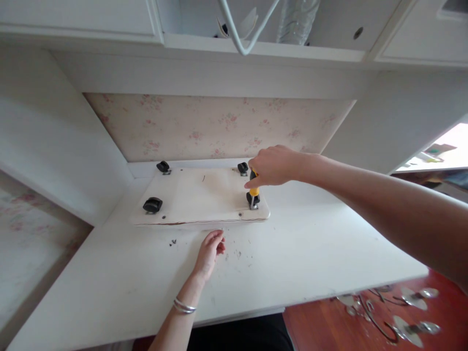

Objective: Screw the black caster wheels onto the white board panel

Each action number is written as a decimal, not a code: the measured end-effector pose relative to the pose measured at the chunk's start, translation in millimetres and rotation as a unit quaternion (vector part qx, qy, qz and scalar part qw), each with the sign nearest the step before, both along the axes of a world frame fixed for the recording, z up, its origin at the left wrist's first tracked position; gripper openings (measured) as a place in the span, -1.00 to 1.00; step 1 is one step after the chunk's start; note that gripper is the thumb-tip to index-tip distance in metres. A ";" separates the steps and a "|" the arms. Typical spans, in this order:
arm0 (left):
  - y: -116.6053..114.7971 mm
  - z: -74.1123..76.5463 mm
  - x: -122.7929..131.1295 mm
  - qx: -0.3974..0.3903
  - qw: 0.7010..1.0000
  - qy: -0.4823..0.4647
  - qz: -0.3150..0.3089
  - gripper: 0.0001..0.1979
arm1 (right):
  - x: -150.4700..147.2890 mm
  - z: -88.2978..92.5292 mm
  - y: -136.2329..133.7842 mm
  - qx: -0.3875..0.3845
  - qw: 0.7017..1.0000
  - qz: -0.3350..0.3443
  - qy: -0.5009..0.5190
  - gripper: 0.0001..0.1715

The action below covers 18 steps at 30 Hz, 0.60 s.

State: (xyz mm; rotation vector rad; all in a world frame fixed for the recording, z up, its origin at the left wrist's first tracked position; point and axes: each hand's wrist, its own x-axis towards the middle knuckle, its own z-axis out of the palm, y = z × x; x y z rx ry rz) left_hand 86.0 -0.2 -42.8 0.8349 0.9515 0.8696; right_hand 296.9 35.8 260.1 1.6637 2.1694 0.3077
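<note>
My right hand (273, 165) is wrapped round the yellow and black handle of a screwdriver (254, 190). It points down at the base of the near right caster (250, 198). The caster is one of several black wheels on a white board (204, 195) that lies flat with its wheels up. In front of the board's near edge is my left hand (211, 249), thumb and fingers drawn together. Whatever may be between those fingertips is too small to tell. A few small dark screws (173, 242) lie on the desk to its left.
The white desk (310, 263) carries some small debris near my left hand. Overhead, a white shelf (263, 48) holds a clear plastic bottle (298, 22), and a white curved rod (241, 41) hangs low. Metal and glass lamp parts (409, 329) lie on the red floor.
</note>
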 end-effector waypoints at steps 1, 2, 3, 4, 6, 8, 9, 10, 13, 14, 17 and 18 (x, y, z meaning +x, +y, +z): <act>-0.4 -0.3 0.0 0.005 1.000 -0.001 0.000 -0.60 | -0.9 -0.2 -0.4 0.003 1.000 -0.010 0.001 -0.23; -0.9 -0.5 0.0 0.011 1.000 0.000 0.001 -0.60 | -1.7 -0.7 -1.0 0.009 1.000 -0.023 0.002 -0.23; -1.3 -0.8 -0.1 0.016 1.000 0.001 0.001 -0.61 | -2.5 -1.3 -1.5 0.017 0.999 -0.038 0.005 -0.24; -1.7 -1.2 -0.1 0.021 1.000 0.002 0.000 -0.61 | -3.1 -2.1 -1.9 0.029 0.998 -0.056 0.010 -0.24; -2.9 -2.1 -0.4 0.035 0.999 0.008 -0.001 -0.61 | -4.5 -4.1 -2.7 0.053 0.994 -0.093 0.026 -0.26; -4.4 -3.3 -0.8 0.050 0.999 0.015 -0.005 -0.62 | -6.3 -5.8 -4.1 0.068 0.989 -0.122 0.044 -0.26; -5.3 -3.8 -1.0 0.058 0.998 0.019 -0.007 -0.62 | -7.5 -6.4 -5.4 0.072 0.987 -0.132 0.049 -0.26; -6.1 -4.4 -1.2 0.066 0.998 0.022 -0.010 -0.63 | -9.0 -6.6 -7.0 0.075 0.986 -0.139 0.051 -0.26; -7.9 -5.5 -1.1 0.088 0.995 0.033 -0.016 -0.65 | -14.6 -6.1 -14.3 0.076 0.985 -0.145 0.048 -0.25; -8.4 -5.5 -0.9 0.094 0.995 0.036 -0.017 -0.66 | -16.5 -5.7 -17.2 0.075 0.985 -0.146 0.046 -0.24; -10.7 -3.5 -1.4 0.105 0.993 0.046 -0.021 -0.67 | -20.4 -4.1 -26.3 0.071 0.985 -0.146 0.049 -0.23; -12.3 -1.9 -2.4 0.106 0.993 0.049 -0.024 -0.67 | -20.9 -3.5 -29.4 0.072 0.985 -0.147 0.051 -0.24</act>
